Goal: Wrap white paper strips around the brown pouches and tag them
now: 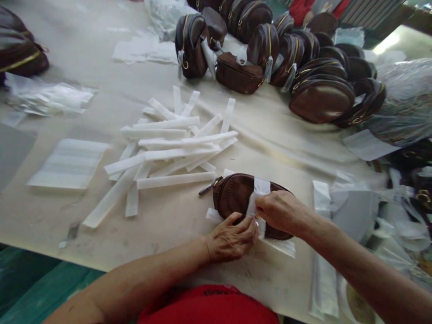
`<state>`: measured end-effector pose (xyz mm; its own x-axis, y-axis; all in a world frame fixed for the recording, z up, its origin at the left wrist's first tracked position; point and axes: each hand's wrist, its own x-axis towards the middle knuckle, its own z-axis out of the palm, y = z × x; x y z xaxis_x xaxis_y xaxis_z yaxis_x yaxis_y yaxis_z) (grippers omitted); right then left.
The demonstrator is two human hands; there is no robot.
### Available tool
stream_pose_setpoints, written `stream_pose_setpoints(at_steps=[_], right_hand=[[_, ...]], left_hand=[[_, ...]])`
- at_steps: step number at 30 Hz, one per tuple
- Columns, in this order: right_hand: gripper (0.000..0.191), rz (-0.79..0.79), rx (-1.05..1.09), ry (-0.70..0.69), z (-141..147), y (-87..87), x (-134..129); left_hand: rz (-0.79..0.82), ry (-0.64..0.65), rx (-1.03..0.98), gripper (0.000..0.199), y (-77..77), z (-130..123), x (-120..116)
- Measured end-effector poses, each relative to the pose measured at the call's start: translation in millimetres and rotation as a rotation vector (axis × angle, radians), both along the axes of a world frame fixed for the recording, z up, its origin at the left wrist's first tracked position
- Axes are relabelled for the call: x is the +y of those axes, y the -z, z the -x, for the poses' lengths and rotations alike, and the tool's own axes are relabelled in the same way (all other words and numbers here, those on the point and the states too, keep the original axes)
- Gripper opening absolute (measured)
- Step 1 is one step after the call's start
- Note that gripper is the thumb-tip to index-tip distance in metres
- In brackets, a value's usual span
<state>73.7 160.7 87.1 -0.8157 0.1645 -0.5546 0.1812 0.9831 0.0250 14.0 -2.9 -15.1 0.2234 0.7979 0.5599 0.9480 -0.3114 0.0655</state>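
A brown leather bag (236,193) lies on the table in front of me, a white wrapping strip (262,186) running across its middle. My left hand (234,238) rests at the bag's near side, fingers bent and pressed on the strip's lower part. From the right, my right hand (278,208) is closed in a pinch on the strip over the bag. A zipper pull (207,186) sticks out at the bag's left end. Pale strip ends show beneath the bag. The fingertips of both hands partly hide the strip.
Loose white foam strips (182,155) are heaped left of the bag. A stack of white sheets (69,163) lies farther left. Several finished brown bags (322,101) crowd the back right, with clear plastic (405,99) beside them. A co-worker's red sleeve (299,11) shows behind.
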Motion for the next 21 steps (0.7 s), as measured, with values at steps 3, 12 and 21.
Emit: stream_pose_setpoints(at_steps=[3,12,21], right_hand=[[0.020,-0.010,0.068,0.073,7.1,1.0,8.9],[0.009,0.283,0.615,0.268,-19.1,10.0,41.9],[0.029,0.410,1.009,0.256,-83.0,55.4,-39.9]], left_hand=[[0.000,0.005,0.001,0.030,0.8,0.5,-0.2],[-0.025,0.013,0.006,0.027,3.2,0.6,-0.4],[-0.061,0.015,-0.018,0.029,3.9,-0.3,-0.6]])
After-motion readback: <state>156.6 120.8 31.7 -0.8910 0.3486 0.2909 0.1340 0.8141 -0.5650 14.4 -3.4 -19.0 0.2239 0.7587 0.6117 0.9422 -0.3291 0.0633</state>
